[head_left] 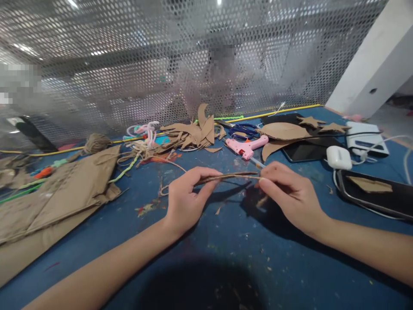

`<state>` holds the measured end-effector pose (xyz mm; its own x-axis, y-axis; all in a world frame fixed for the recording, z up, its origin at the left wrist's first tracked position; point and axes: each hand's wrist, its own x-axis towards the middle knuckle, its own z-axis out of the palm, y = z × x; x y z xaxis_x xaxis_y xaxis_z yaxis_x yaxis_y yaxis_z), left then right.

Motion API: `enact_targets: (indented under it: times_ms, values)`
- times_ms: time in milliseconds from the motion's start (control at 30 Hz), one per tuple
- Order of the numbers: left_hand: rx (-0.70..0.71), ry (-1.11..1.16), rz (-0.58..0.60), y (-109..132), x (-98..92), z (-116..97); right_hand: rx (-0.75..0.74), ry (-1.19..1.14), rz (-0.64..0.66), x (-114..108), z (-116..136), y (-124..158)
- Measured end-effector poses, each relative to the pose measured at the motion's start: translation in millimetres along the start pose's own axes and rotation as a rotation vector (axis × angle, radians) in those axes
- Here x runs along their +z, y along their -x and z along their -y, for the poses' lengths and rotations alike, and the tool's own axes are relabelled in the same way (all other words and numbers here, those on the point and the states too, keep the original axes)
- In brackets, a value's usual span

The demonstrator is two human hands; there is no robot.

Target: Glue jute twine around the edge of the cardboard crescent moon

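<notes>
A thin brown cardboard strip with twine along it (232, 176) is stretched level between my two hands above the blue table (226, 249). My left hand (185, 196) pinches its left end, fingers closed; a loose tail of twine (164, 188) curls out past it. My right hand (288, 193) pinches the right end, fingers closed. A pink glue gun (247, 146) lies just beyond the strip, nozzle toward my right hand.
Large cardboard sheets (58, 193) lie at left with a twine ball (97, 142). Cardboard scraps (193, 131), blue scissors (243, 129), cut cardboard shapes (284, 131), a phone (306, 150), a white earbud case (338, 157), a power bank (366, 137) and a black tray (387, 198) lie behind and right. Perforated metal screen (193, 64) at back.
</notes>
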<state>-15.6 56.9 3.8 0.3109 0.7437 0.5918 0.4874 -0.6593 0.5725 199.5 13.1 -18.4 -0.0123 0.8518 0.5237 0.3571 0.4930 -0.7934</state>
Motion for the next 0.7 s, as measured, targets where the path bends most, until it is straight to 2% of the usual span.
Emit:
enact_targets:
  times_ms: [167, 367, 500, 600, 700]
  values:
    - [-0.077, 0.02, -0.032, -3.3, -0.9, -7.9, 0.05, 0.013, -0.038, 0.4, -0.6, -0.7]
    - [-0.169, 0.034, -0.052, -8.5, -5.6, -23.3, -0.003, 0.074, -0.159, -2.5, -1.9, -0.5]
    - [-0.244, 0.089, -0.055, -9.5, -6.6, -23.6, 0.005, 0.0, -0.192, -2.0, -2.7, 0.4]
    - [-0.361, 0.222, -0.014, -10.9, -7.1, -21.6, 0.072, -0.09, -0.163, -1.1, 0.3, 1.5]
    - [-0.52, 0.399, 0.102, -15.3, -9.3, -22.7, 0.113, -0.13, -0.109, -2.1, 6.1, 1.8]
